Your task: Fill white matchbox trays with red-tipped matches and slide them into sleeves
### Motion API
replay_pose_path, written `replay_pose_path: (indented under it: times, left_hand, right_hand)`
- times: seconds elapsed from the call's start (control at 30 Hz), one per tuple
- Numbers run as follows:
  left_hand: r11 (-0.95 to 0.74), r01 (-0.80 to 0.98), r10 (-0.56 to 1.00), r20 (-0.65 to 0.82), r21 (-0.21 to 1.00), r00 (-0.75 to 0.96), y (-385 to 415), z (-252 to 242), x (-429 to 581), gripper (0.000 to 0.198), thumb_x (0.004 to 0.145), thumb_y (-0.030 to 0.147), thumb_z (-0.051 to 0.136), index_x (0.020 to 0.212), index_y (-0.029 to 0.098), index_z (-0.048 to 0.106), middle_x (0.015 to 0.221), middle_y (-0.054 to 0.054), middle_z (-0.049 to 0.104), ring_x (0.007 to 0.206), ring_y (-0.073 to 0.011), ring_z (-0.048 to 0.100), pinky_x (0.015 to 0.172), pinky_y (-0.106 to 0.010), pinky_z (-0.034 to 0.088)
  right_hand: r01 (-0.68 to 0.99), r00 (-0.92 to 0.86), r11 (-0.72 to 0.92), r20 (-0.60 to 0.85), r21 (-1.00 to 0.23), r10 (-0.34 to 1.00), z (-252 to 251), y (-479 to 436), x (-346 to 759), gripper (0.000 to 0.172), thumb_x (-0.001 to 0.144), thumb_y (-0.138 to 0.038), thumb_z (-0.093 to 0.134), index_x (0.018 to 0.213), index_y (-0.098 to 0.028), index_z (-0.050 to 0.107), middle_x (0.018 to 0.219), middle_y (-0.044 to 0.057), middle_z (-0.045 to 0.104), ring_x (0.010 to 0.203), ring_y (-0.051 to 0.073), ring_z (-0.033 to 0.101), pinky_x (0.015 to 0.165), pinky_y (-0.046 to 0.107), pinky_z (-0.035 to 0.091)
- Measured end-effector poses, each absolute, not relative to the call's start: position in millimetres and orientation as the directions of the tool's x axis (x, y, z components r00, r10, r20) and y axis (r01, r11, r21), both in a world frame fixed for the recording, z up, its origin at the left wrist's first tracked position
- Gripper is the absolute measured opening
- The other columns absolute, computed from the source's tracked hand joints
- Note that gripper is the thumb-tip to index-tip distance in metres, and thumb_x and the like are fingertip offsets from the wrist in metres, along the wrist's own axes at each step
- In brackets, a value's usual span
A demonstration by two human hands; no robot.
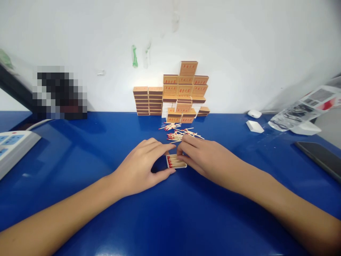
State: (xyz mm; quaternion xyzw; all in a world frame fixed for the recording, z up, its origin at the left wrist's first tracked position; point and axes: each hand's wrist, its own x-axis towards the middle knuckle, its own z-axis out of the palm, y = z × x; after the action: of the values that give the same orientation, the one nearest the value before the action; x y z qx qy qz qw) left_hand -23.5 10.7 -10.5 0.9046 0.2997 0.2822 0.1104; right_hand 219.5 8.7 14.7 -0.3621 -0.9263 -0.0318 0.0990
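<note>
A small white matchbox tray (186, 165) lies on the blue table, filled with red-tipped matches (174, 161) whose heads point left. My left hand (145, 161) steadies it, thumb at the near side and fingers at the far side. Over the tray's right part is my right hand (197, 151), its fingers pinched together and its thumb at the matches. Whatever those fingers hold is hidden. Just beyond both hands, loose matches (174, 136) lie scattered, with a smaller bunch of matches (172, 126) behind them.
Stacked matchboxes (183, 90) stand against the wall, beside a lower matchbox stack (147, 101). At right are a black phone (319, 160), a tilted plastic bottle (293, 112), a white case (254, 113) and a white block (255, 126). A white device (16, 153) sits at left.
</note>
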Motion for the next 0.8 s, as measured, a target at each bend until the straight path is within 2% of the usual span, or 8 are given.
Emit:
replay_pose_path:
  times: [0.1,0.2,0.27,0.33,0.43,0.57,0.67,0.8]
  left_hand:
    - [-0.79,0.491,0.613,0.445,0.368,0.653,10.7,-9.7,-22.3,0.049,0.094,0.034,0.077,0.137,0.017,0.061,0.114,-0.008,0.075,0.103,-0.0258,0.066,0.095,-0.046,0.054]
    - [-0.76,0.534,0.649,0.468,0.369,0.6,11.1,-8.8,-22.1,0.043,0.094,0.032,0.076,0.133,0.018,0.064,0.114,-0.008,0.076,0.103,-0.0259,0.066,0.094,-0.046,0.054]
    - [-0.732,0.567,0.676,0.507,0.377,0.535,11.9,-8.4,-22.7,0.038,0.093,0.031,0.076,0.128,0.018,0.066,0.112,-0.008,0.076,0.102,-0.0252,0.067,0.093,-0.045,0.056]
    - [-0.709,0.585,0.694,0.533,0.393,0.484,12.6,-8.1,-23.4,0.036,0.093,0.031,0.077,0.126,0.019,0.068,0.109,-0.007,0.076,0.1,-0.0244,0.067,0.091,-0.043,0.057]
    - [-0.709,0.577,0.698,0.517,0.406,0.495,12.2,-7.1,-22.9,0.037,0.092,0.031,0.077,0.126,0.02,0.068,0.11,-0.007,0.076,0.101,-0.0241,0.068,0.091,-0.042,0.057]
    - [-0.733,0.549,0.68,0.472,0.402,0.561,9.9,-5.3,-20.5,0.038,0.093,0.03,0.077,0.128,0.02,0.067,0.117,-0.008,0.077,0.105,-0.0249,0.068,0.096,-0.045,0.055]
    - [-0.741,0.533,0.672,0.453,0.408,0.586,9.4,-5.9,-20.4,0.04,0.093,0.031,0.077,0.13,0.02,0.066,0.117,-0.007,0.077,0.105,-0.0251,0.067,0.096,-0.046,0.055]
    - [-0.755,0.516,0.656,0.455,0.405,0.602,10.6,-8.8,-21.9,0.042,0.093,0.03,0.077,0.132,0.02,0.065,0.118,-0.007,0.076,0.106,-0.0246,0.066,0.097,-0.045,0.054]
  right_hand:
    - [0.7,-0.689,0.713,0.225,-0.039,0.689,22.6,14.9,231.0,0.018,0.108,-0.024,0.051,0.101,-0.017,0.066,0.102,0.01,0.068,0.081,0.02,0.066,0.07,0.032,0.049]
    - [0.814,-0.564,0.58,0.221,-0.011,0.796,32.2,26.7,254.1,0.022,0.107,-0.029,0.049,0.096,-0.019,0.065,0.096,0.009,0.068,0.078,0.021,0.064,0.068,0.034,0.044]
    - [0.887,-0.457,0.462,0.145,0.004,0.877,35.6,34.9,270.5,0.022,0.105,-0.033,0.052,0.094,-0.02,0.065,0.096,0.009,0.069,0.075,0.022,0.062,0.066,0.035,0.04]
    - [0.912,-0.408,0.408,0.022,-0.028,0.913,35.5,41.0,282.9,0.02,0.101,-0.037,0.057,0.093,-0.021,0.066,0.095,0.009,0.07,0.077,0.024,0.062,0.067,0.036,0.039]
    - [0.897,-0.434,0.422,-0.091,-0.127,0.896,30.7,44.6,290.5,0.02,0.096,-0.042,0.064,0.093,-0.023,0.068,0.094,0.007,0.071,0.083,0.025,0.062,0.07,0.037,0.042]
    - [0.856,-0.49,0.449,-0.129,-0.255,0.862,25.4,42.8,285.1,0.02,0.098,-0.042,0.061,0.093,-0.023,0.069,0.094,0.005,0.071,0.08,0.022,0.062,0.07,0.035,0.043]
    - [0.827,-0.528,0.488,-0.088,-0.28,0.845,26.4,42.8,277.7,0.019,0.099,-0.037,0.057,0.091,-0.022,0.066,0.095,0.006,0.07,0.081,0.021,0.061,0.072,0.034,0.044]
    - [0.835,-0.505,0.488,0.001,-0.254,0.863,28.6,46.7,272.2,0.022,0.097,-0.041,0.063,0.104,-0.02,0.065,0.1,0.009,0.068,0.084,0.023,0.061,0.072,0.034,0.045]
